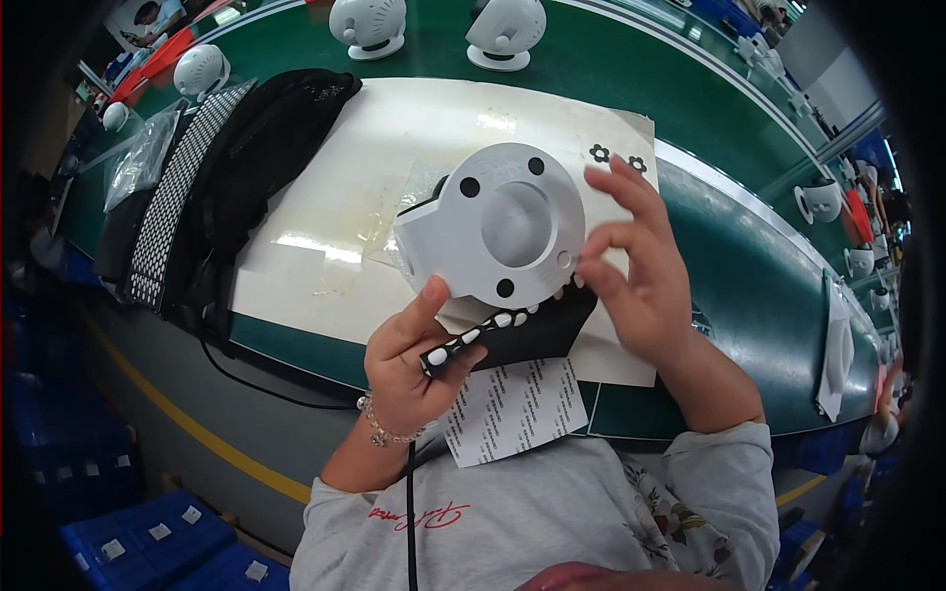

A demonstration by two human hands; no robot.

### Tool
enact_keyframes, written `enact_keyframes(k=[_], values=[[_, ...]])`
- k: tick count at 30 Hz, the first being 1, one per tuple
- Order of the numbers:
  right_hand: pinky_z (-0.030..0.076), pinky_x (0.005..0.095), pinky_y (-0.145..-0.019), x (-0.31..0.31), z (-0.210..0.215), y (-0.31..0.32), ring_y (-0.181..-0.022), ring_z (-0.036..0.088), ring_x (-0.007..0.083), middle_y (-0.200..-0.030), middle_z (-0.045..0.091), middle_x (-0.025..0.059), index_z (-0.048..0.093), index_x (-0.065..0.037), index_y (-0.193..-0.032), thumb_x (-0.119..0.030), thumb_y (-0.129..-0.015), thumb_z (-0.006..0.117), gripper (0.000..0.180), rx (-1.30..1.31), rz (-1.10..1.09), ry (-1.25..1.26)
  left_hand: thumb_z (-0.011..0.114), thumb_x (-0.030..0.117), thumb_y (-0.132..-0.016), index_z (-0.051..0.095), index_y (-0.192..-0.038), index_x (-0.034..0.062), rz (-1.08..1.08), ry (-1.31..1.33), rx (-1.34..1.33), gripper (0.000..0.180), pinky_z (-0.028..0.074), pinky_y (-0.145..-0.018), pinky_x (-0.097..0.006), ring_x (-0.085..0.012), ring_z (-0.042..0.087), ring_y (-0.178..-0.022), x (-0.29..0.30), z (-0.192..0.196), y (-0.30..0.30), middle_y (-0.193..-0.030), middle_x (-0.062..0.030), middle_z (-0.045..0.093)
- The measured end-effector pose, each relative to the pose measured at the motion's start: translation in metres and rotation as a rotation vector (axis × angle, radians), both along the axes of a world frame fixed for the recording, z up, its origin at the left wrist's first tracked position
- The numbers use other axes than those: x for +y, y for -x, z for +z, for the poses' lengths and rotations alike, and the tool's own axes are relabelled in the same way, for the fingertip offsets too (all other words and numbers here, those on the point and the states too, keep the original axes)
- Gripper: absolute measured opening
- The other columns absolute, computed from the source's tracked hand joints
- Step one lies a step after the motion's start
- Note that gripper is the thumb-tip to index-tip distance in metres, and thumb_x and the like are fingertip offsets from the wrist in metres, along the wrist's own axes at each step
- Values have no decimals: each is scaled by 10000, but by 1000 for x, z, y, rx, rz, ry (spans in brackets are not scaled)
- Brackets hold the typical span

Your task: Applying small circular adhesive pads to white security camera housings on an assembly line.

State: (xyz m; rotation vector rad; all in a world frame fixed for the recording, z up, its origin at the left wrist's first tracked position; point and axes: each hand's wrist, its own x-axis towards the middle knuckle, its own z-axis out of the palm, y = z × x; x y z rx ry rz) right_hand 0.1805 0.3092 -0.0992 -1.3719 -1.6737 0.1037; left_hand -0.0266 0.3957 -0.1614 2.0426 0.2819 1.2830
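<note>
Seen from above at a green conveyor workbench (631, 69). At far left, a black-and-white mesh strip (182, 187) and a heap of black fabric (266, 148) lie over the left edge of a white work mat (394, 128), with a clear plastic bag (143, 158) beside them.

The person's left hand (409, 360) rises from the lower centre, wrist bent upward, a bead bracelet (386, 431) around it. Its thumb presses against the lower rim of a white round plastic housing (503, 225), and its fingers curl shut around a black strip (512, 330) carrying white pads, held beneath the housing. The housing is lifted off the mat, its flat back with four dark holes facing the camera.

The right hand (641, 266) stands just right of the housing, palm inward, fingers loosely spread, fingertips touching the housing's right rim without closing around it. The two hands are apart, the housing between them.

A sheet of white labels (512, 409) lies at the mat's near edge, overhanging the bench. Bare mat shows left of the housing; white round devices (370, 25) stand along the far belt.
</note>
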Motion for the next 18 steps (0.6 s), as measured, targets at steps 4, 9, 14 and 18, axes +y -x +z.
enact_keyframes(k=[4,9,14,18], values=[[214,413,-992,2,-5,-4,-1251,265,324,-1273,408,117,579,-80,-853,-157,-796,590,96,236,30,136,699,-57,-586,524,-684,-78,-15,21,24,201,430,-516,-232,-148,542,-543,1,-4,2,-1217,-214,466],[228,399,-979,-7,-7,-11,-1251,273,311,-1270,419,122,606,-105,-907,-223,-822,559,152,-14,-25,89,696,-55,-596,538,-713,-87,5,68,89,200,412,-498,-219,-128,505,-509,-3,-1,4,-1217,-213,467],[264,371,-945,3,-21,0,-1174,369,263,-1172,492,104,567,-89,-1040,-309,-835,533,303,216,-81,-87,691,-49,-602,557,-750,-70,1,106,71,201,412,-496,-217,-127,497,-503,-4,0,1,-1197,-221,481],[352,280,-838,9,-14,-1,-871,496,150,-937,559,42,535,-44,-1032,-274,-782,595,346,948,23,348,705,-28,-592,575,-771,-54,-8,-18,20,223,438,-511,-229,-149,552,-557,0,-5,2,-1197,-218,479]])
